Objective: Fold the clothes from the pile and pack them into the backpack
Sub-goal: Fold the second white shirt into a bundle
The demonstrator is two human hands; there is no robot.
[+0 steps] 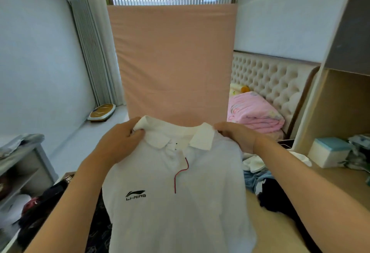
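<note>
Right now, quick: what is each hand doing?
Left hand: fingers curled, gripping the white polo shirt at the collar's left side.
Right hand: gripping the same shirt at the collar's right side.

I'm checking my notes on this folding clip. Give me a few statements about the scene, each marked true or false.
1. The left hand and the right hand both grip the white polo shirt beside its collar. True.
2. The shirt's chest logo is red. False: it is black; only the placket piping is red.
3. A pink blanket lies on the bed. True.
4. The shirt is already folded. False: it is held up, its front spread open.
</note>
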